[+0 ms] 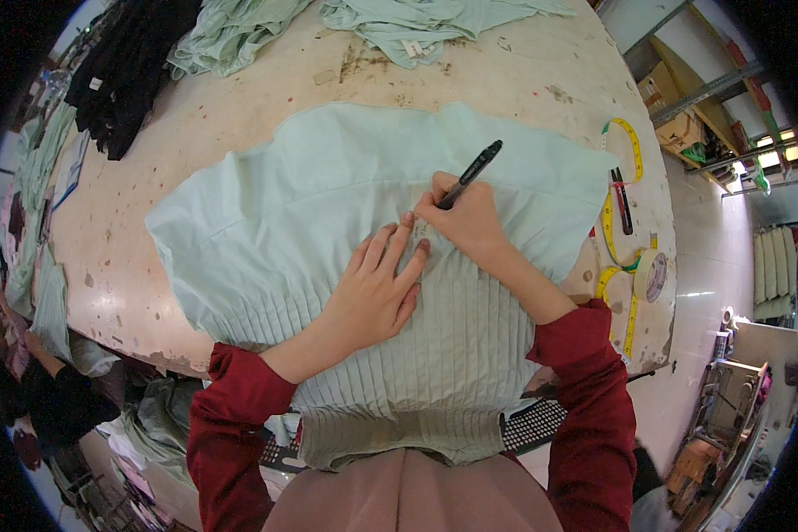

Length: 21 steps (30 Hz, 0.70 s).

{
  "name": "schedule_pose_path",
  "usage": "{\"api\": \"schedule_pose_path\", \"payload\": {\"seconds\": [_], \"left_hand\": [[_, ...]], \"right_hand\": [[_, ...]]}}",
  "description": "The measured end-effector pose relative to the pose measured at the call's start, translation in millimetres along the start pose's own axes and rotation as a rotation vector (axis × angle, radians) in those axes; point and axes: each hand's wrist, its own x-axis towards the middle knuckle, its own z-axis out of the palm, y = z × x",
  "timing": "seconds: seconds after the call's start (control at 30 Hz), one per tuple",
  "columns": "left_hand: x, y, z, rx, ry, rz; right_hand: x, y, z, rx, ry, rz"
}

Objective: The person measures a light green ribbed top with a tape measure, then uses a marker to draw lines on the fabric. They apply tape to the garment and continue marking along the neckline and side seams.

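A pale mint pleated garment (346, 160) lies spread over the table in front of me, its gathered waistband hanging over the near edge. My left hand (372, 288) rests on the pleats with its fingers stretched out, nothing in it. Just right of those fingertips, my right hand (465, 217) grips a black pen (472, 173), tilted with its upper end to the right. The pen's tip is hidden behind the fingers. A small beige piece (421, 222) with faint marks lies on the cloth between my hands.
Right of the garment lie a yellow tape measure (608, 222), black thread snips (622, 204) and a tape roll (652, 273). More mint cloth (408, 27) and black cloth (129, 71) lie at the table's far side. Another person (58, 390) is at the left.
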Motion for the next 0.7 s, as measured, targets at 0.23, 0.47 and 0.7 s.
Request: {"api": "schedule_pose_path", "payload": {"seconds": [0.23, 0.47, 0.7], "left_hand": [[0.1, 0.3, 0.3, -0.068, -0.028, -0.024], [-0.1, 0.0, 1.2, -0.054, -0.026, -0.018], [0.0, -0.2, 1.6, -0.039, -0.028, -0.018]], "right_hand": [[1.2, 5.3, 2.9, -0.012, 0.009, 0.014], [2.1, 3.5, 1.0, -0.027, -0.036, 0.109], [2.8, 4.2, 1.2, -0.021, -0.028, 0.118]]}}
